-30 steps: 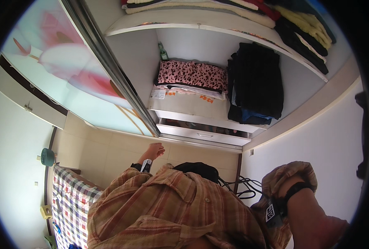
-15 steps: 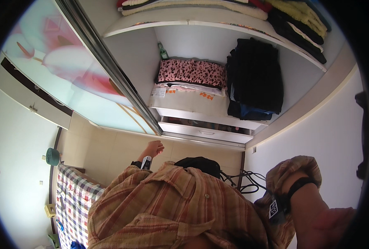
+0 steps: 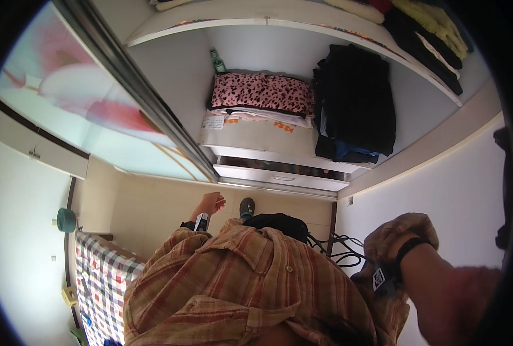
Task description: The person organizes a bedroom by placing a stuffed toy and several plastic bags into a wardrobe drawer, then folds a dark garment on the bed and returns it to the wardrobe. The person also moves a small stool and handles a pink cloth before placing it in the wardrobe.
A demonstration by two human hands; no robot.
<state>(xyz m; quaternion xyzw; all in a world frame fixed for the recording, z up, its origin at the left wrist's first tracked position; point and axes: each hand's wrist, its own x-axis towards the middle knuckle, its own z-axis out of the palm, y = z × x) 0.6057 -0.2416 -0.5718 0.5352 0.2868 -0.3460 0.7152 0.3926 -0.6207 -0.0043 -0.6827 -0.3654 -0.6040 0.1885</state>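
Observation:
My left hand (image 3: 212, 202) hangs low over the floor, its fingers loosely bent with small gaps and nothing visible between them. A band with a small device is strapped around that wrist. My right arm is raised at the lower right; the right hand (image 3: 461, 305) is close to the camera, blurred and dark, its fingers hidden. Ahead is an open wardrobe. On its shelf lie a folded pink leopard-print cloth (image 3: 262, 92), a stack of dark folded clothes (image 3: 357, 101) and a small green bottle (image 3: 218, 61). Below, a white drawer (image 3: 282, 177) is pulled out slightly. Neither hand touches these.
A sliding door (image 3: 95, 86) with a flower print stands at the left of the wardrobe. Behind on the left is a checked bedspread (image 3: 103, 282), with a green round object (image 3: 66, 219) by the wall. Black cables (image 3: 340, 248) and a dark shoe (image 3: 246, 207) show near my body.
The view has shifted a little, and my body has moved nearer the wardrobe. A dark shoe has come into sight beside my left hand. My right hand has become darker and more blurred.

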